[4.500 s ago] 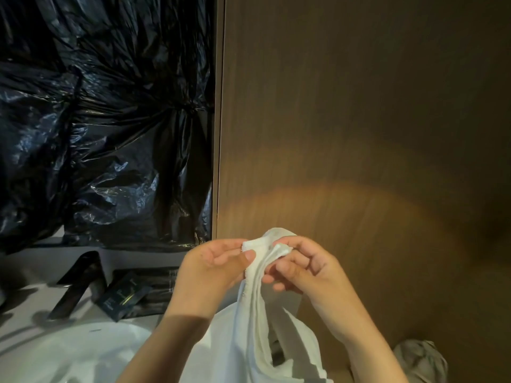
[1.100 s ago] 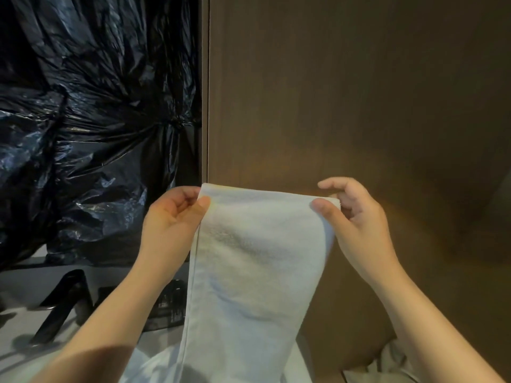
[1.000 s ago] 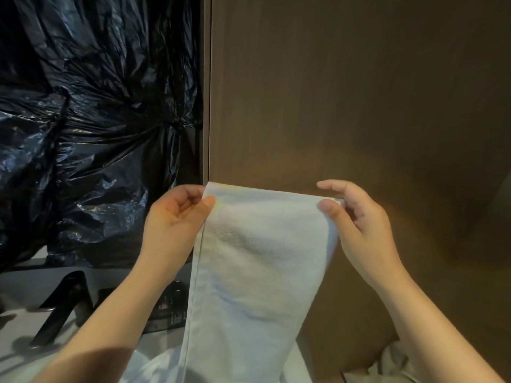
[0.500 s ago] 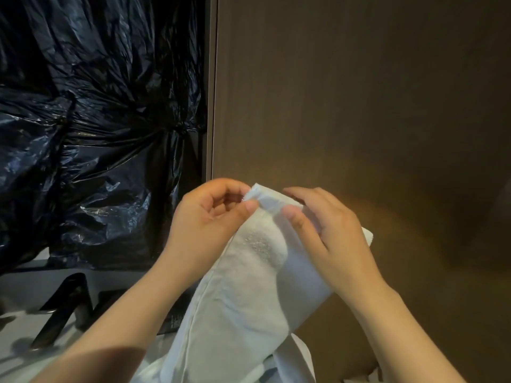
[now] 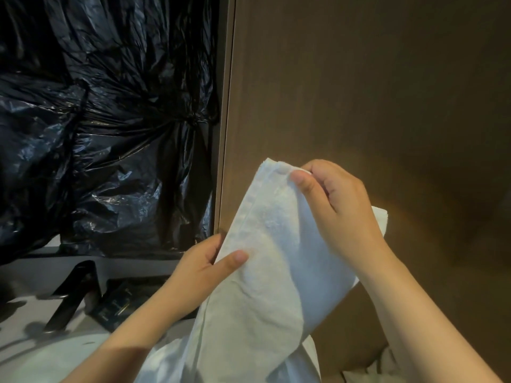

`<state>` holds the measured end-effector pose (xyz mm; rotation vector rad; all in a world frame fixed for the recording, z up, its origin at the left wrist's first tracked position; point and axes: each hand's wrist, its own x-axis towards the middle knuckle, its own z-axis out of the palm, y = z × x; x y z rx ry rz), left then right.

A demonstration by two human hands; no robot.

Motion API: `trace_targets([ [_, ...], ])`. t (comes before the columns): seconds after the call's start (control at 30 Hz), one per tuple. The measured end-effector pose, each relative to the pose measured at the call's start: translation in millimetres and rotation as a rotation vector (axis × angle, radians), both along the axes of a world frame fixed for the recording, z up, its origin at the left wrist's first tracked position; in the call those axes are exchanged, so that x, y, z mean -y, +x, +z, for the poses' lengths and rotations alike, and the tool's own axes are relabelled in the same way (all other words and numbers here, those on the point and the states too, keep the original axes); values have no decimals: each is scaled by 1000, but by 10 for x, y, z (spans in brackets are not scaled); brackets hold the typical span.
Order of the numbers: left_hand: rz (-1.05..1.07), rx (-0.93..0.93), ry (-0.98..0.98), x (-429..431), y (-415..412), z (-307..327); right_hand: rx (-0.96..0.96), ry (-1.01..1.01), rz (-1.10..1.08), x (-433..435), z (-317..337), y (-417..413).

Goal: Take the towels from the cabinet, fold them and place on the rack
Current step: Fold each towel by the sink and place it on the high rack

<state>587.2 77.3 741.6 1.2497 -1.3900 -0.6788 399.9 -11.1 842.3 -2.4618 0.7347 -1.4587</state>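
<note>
A white towel (image 5: 265, 266) hangs folded lengthwise in front of me, its top end raised against the brown wooden panel. My right hand (image 5: 337, 208) pinches the towel's top corners between thumb and fingers. Lower down, my left hand (image 5: 204, 266) grips the towel's left edge, thumb on the front face and fingers behind. The towel's lower end drops out of view at the bottom of the frame. No rack or cabinet interior is visible.
A brown wooden panel (image 5: 373, 92) fills the right side. Black plastic sheeting (image 5: 110, 120) covers the left. Below it lie a black faucet (image 5: 74, 294), dark packets (image 5: 119, 302) and a white basin (image 5: 47, 357). More crumpled cloth (image 5: 373, 369) lies at the bottom right.
The towel was stretched wide between both hands, then its top corners were brought together. My right hand now holds them alone, and my left hand has slid down the left edge.
</note>
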Motion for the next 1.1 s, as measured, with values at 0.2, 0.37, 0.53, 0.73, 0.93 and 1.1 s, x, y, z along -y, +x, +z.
trace_targets([
  [0.2, -65, -8, 48, 16, 30, -18, 70, 159, -24, -27, -75, -30],
  [0.37, -290, 69, 269, 5, 209, 71, 151, 401, -62, -25, -297, -190],
  [0.53, -249, 429, 542, 170, 196, -734, 17, 749, -339, 18, -1208, -541],
  [0.73, -263, 500, 759, 37, -5, -2023, -310, 946, -568, -127, -2478, -924],
  [0.93, -189, 514, 675, 186, -132, -2117, -164, 860, -539, -121, -2618, -1068],
  [1.1, -95, 553, 656, 282, -223, -2089, -122, 600, -577, -102, -2677, -1220],
])
